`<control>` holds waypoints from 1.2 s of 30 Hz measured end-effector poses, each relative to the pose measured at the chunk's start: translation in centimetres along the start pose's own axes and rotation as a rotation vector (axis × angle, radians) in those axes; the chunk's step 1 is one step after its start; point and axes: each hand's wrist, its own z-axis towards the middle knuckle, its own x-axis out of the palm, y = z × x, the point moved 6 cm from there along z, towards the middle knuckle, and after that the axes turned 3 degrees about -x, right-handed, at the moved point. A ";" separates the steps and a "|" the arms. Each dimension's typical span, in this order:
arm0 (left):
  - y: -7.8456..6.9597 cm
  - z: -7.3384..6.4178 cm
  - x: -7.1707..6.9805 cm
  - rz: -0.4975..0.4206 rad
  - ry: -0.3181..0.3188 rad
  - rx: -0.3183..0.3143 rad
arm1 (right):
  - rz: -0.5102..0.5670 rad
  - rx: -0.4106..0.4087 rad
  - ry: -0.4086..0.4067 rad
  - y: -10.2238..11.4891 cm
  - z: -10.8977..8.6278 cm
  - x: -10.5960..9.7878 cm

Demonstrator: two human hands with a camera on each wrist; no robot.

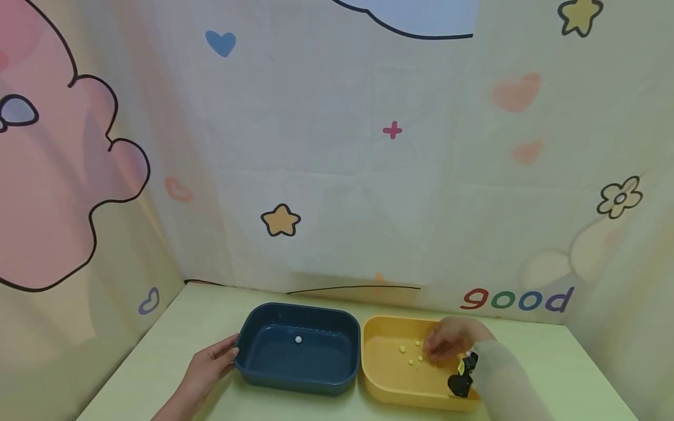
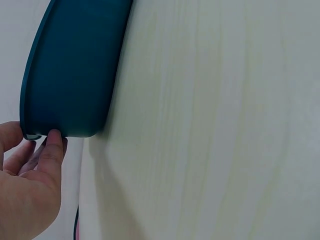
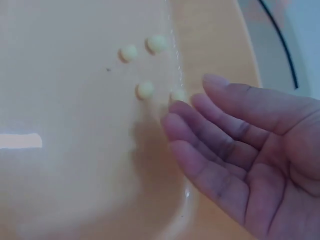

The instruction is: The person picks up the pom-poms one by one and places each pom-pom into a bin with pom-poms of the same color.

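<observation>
At the left end of a dark blue tray, my left hand holds the rim. In the left wrist view its fingertips press the tray's outer wall just below the lip. A single small white ball lies inside this tray. Over the right part of a yellow tray is my right hand, fingers loosely bent, palm showing in the right wrist view and nothing in it. Several small pale yellow balls lie on that tray's floor. One ball is right at the fingertips, partly covered by them.
Both trays stand side by side on a light wood-grain table. A printed cloth hangs behind and at the sides. A black device sits at my right wrist, over the yellow tray's front right corner.
</observation>
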 end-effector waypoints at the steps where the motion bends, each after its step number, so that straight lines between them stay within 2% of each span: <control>1: 0.0 0.0 0.0 0.001 0.004 0.001 | 0.001 -0.013 -0.014 0.2 -0.2 -0.1; 11: -0.1 -0.2 0.2 0.010 0.005 -0.010 | -0.021 -0.208 -0.066 1.2 -2.6 0.2; 18: -0.1 -0.2 0.2 0.020 0.005 -0.009 | 0.085 -0.327 -0.119 2.4 -4.8 1.1; 23: -0.2 -0.3 0.1 0.022 0.000 -0.008 | 0.156 -0.377 -0.120 3.3 -6.4 2.7; 30: 0.1 -0.1 0.2 0.002 0.006 0.000 | 0.251 -0.435 -0.070 3.4 -7.9 5.1; 36: -0.1 -0.1 0.1 -0.007 0.009 -0.002 | 0.325 -0.443 -0.026 3.1 -8.7 7.5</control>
